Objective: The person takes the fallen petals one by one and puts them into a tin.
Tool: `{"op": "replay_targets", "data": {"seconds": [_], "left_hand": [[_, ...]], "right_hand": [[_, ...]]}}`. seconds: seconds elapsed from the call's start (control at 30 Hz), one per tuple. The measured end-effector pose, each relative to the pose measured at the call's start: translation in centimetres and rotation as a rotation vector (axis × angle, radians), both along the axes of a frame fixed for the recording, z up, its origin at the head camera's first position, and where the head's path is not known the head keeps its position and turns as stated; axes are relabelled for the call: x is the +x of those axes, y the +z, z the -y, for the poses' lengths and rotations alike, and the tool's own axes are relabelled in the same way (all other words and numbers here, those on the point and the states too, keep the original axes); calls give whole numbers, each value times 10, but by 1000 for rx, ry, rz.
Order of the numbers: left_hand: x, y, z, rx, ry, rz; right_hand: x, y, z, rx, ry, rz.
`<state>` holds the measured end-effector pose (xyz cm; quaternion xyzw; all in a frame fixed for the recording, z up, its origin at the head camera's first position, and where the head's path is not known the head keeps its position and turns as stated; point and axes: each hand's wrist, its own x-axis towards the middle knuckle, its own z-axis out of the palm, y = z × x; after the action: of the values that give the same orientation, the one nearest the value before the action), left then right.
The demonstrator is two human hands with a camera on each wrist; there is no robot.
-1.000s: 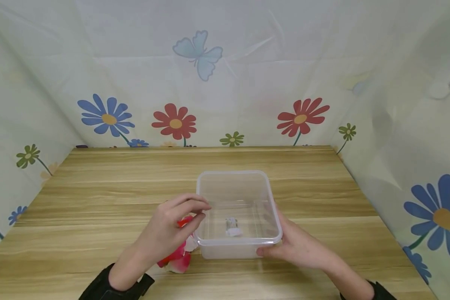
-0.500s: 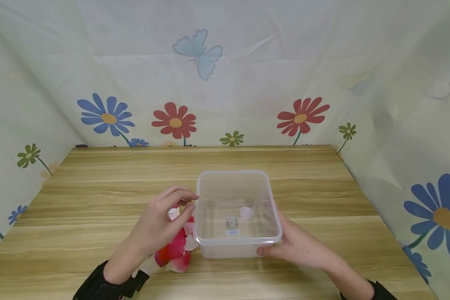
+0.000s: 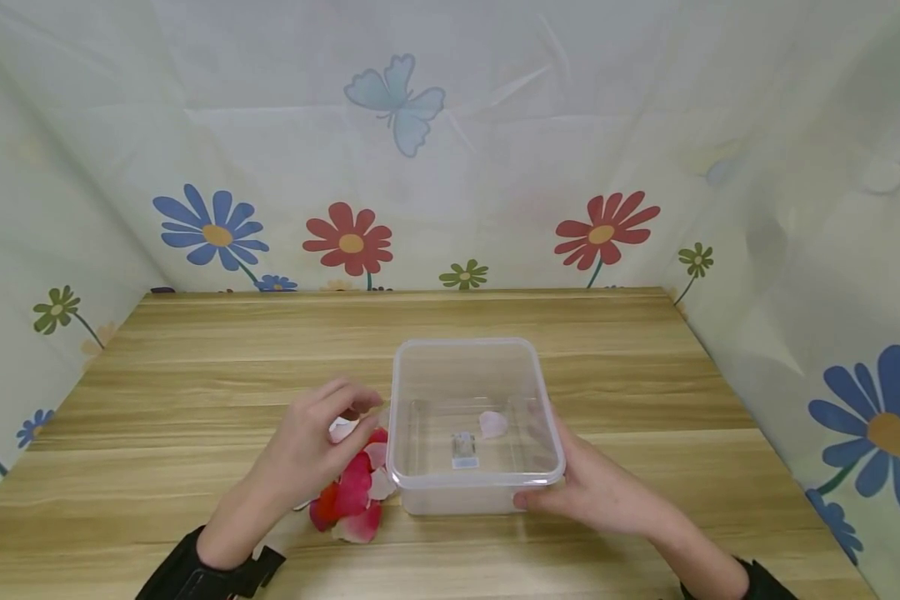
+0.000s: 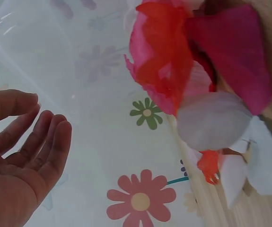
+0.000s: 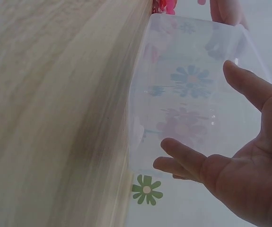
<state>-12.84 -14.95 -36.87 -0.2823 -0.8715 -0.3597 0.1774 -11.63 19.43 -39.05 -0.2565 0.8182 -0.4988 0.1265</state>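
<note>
A clear square plastic container (image 3: 468, 497) stands without a lid on the wooden table. At its right side my right hand (image 3: 600, 487) holds it, the thumb on the front wall and the fingers along the side wall. One pale pink petal (image 3: 493, 425) lies in the container, behind a small label-like patch (image 3: 465, 450). To the left, my left hand (image 3: 311, 429) hovers over a heap of petals (image 3: 354, 492) in pink, red and white. In the left wrist view its fingers (image 4: 55, 146) are loosely bent, the thumb near the index finger, and nothing shows between them.
The wood-grain table (image 3: 255, 342) spreads behind and to both sides of the container. A pale cloth backdrop (image 3: 510, 167) printed with flowers and a butterfly rises at the back and sides. The petal heap sits close against the container's left wall.
My left hand has moved left from the container's rim to above the petals. The pale pink petal came to lie farther back in the container. My right hand and the container have stayed put.
</note>
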Motion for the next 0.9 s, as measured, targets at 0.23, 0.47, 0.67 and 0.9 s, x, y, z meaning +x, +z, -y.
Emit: {"op": "replay_targets", "data": {"seconds": [0.23, 0.47, 0.67, 0.9], "left_hand": [[1, -7, 5, -46, -6, -3], [5, -11, 10, -92, -25, 37], [9, -10, 16, -256, -74, 161], [11, -11, 19, -445, -155, 308]], "right_hand": [[1, 1, 0, 36, -13, -6], [1, 2, 1, 22, -1, -13], [0, 1, 0, 2, 10, -3], [1, 1, 0, 20, 0, -9]]}}
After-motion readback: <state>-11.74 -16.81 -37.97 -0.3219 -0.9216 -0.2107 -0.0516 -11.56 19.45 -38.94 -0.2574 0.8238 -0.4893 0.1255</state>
